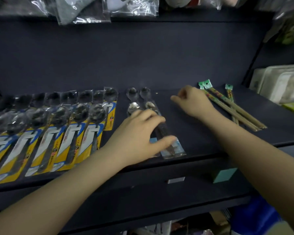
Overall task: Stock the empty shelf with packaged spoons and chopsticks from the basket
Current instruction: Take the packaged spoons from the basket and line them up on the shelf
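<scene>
On the dark shelf (193,133) lie several spoon packs with yellow and blue cards (61,133), in rows at the left. In the middle lie clear-wrapped spoon packs (168,145); my left hand (139,138) rests on them with fingers spread, thumb near their lower end. My right hand (193,100) hovers above the bare shelf further right, fingers loosely curled, holding nothing that shows. Chopstick packs with green tags (231,107) lie at the right, beyond my right hand. The basket is out of view.
Bagged goods (131,5) hang from the shelf above. White trays (282,83) stand stacked in the neighbouring bay at the right. A teal label (225,174) and a grey one (176,180) sit on the shelf's front rail. A blue object (255,216) lies below right.
</scene>
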Available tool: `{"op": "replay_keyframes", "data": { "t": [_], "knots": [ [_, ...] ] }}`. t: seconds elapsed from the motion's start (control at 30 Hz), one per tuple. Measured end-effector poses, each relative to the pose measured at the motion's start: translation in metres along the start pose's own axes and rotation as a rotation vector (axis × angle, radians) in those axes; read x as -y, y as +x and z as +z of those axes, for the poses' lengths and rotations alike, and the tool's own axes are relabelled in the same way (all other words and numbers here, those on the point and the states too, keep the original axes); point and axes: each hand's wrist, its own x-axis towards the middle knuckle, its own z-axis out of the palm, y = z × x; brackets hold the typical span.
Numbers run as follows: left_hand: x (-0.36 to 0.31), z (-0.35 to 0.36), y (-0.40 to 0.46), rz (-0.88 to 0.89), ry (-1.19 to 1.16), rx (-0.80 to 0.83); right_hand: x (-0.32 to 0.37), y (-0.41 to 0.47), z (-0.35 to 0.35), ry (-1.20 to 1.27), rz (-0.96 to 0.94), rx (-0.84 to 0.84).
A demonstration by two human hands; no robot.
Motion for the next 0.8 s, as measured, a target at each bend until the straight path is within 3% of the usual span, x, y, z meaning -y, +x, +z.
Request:
{"op": "replay_keyframes", "data": {
  "t": [0.13,0.23,0.43,0.6,0.8],
  "knots": [
    [-0.033,-0.002,0.03,0.059,-0.049,-0.01,-0.069,0.002,-0.045,-0.279,0.092,0.008],
    [-0.062,0.009,0.062,0.075,-0.051,0.035,-0.113,-0.002,-0.064,-0.352,0.18,0.044],
    [-0.093,0.057,0.129,-0.139,-0.258,0.202,-0.144,0.002,-0.082,-0.15,0.157,0.201],
    [-0.123,0.092,0.171,-0.22,-0.233,0.283,-0.153,0.003,-0.103,0.298,0.165,0.286],
    [-0.141,0.114,0.181,-0.259,-0.065,0.286,-0.174,0.001,-0.117,0.556,0.179,0.344]
  ]
}}
